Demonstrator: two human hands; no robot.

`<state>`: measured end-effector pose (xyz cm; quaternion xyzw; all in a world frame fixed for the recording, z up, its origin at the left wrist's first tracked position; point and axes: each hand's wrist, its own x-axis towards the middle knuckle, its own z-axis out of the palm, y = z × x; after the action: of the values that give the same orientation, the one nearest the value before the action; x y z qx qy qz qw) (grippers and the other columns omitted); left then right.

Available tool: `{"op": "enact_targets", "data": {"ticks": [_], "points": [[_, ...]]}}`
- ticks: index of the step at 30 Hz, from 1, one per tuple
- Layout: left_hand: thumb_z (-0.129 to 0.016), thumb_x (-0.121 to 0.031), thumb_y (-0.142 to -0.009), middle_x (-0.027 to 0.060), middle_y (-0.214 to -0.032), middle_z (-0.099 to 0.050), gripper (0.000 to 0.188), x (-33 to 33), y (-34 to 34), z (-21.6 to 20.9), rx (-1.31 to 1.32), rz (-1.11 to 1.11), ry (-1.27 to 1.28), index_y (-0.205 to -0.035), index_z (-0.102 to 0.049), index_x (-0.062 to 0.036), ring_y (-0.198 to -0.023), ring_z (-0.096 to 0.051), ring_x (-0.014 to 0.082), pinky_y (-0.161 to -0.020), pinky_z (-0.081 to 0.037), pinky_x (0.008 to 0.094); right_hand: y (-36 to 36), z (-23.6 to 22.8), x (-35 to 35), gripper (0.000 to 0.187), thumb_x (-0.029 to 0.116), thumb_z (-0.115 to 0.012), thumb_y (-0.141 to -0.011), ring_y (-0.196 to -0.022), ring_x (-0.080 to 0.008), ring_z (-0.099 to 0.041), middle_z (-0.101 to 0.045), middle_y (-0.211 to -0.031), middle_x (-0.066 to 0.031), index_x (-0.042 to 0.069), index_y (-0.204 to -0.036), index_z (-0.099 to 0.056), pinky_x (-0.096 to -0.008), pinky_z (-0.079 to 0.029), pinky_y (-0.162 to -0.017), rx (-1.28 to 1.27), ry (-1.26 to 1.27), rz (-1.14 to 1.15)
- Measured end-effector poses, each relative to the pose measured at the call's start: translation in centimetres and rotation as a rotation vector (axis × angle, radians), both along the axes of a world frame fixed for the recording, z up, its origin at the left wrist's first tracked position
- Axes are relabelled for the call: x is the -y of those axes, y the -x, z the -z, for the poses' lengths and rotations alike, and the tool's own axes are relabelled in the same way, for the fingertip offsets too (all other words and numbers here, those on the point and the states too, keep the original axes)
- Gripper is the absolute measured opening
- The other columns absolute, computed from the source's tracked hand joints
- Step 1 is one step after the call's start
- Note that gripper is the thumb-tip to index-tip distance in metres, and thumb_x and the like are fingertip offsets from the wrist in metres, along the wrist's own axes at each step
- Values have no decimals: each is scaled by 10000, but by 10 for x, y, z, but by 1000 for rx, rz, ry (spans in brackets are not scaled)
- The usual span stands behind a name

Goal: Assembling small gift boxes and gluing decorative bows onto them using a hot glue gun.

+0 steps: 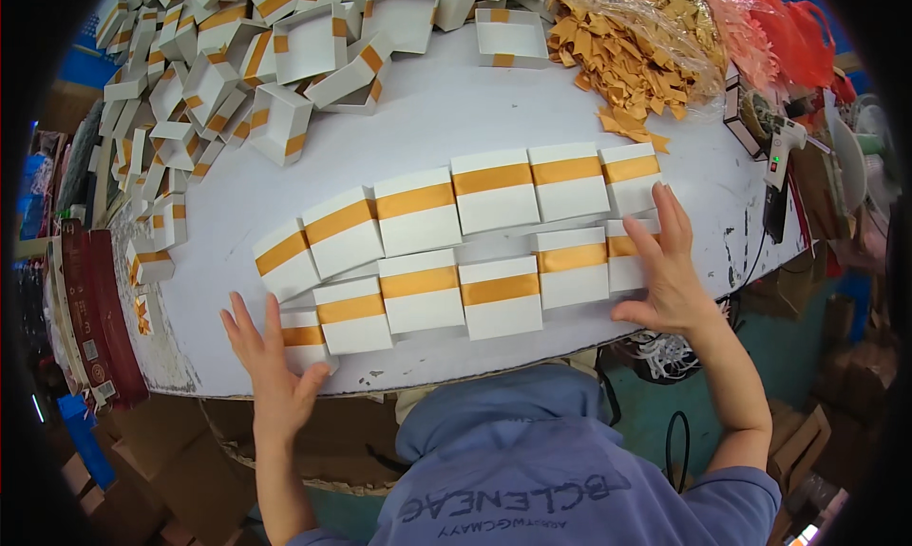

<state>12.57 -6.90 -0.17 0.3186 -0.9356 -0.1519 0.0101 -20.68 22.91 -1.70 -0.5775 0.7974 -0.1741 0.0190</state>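
Two curved rows of white boxes with gold ribbon bands lie side by side on the table in front of me. The far row (499,202) holds several boxes, and so does the near row (501,316). My left hand (277,380) is at the left end, fingers spread, its thumb by the leftmost near box (304,348). At the right end, my right hand (676,285) has its fingers apart and overlaps the edge of the last near box (622,252). Neither hand grips anything; whether the fingertips press on the boxes I cannot tell.
White box parts with gold bands (313,47) are heaped at the far left. Gold ribbon bows (632,47) spill from clear plastic at the far right, near a red bag (803,43). A white glue gun (784,147) sits at the right edge; dark red boxes (95,318) stand left.
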Motion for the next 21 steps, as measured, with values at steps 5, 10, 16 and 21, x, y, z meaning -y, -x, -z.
{"op": "enact_targets", "data": {"ticks": [5, 10, 16, 21], "points": [[-640, -386, -779, 268, -1437, -145, 761, 20, 19, 20, -138, 17, -250, -1388, -301, -81, -1320, -188, 413, -1052, -217, 457, -12, 1, 26, 741, 586, -598, -720, -1309, -413, -190, -204, -1442, -199, 146, -1299, -456, -508, -175, -1049, -47, -99, 161], [-535, -2, -780, 283, -1417, -158, 663, -24, 39, 16, -241, -192, -539, -1389, -277, -44, -1252, -341, 326, -922, -412, 337, 23, 6, 5, 649, 509, -637, -714, -1274, -395, -292, -363, -1373, -171, 137, -1235, -528, -453, -299, -1016, -74, -13, 71], [-418, -68, -843, 254, -1444, -119, 562, -46, 40, 33, -246, -117, -353, -1384, -274, -20, -1332, -198, 356, -1059, -225, 404, 61, -5, -2, 626, 456, -611, -755, -1276, -358, -311, -364, -1377, -161, 162, -1288, -464, -442, -271, -1041, -174, -95, 27], [-476, -246, -881, 197, -1436, -236, 545, -43, 46, -4, -396, 69, -128, -1354, -328, -20, -1346, -184, 346, -1080, -140, 455, 126, -12, -52, 570, 229, -685, -737, -1176, -333, -390, -461, -1231, -161, 9, -1205, -444, -446, -269, -1002, -524, 486, 705]]}}
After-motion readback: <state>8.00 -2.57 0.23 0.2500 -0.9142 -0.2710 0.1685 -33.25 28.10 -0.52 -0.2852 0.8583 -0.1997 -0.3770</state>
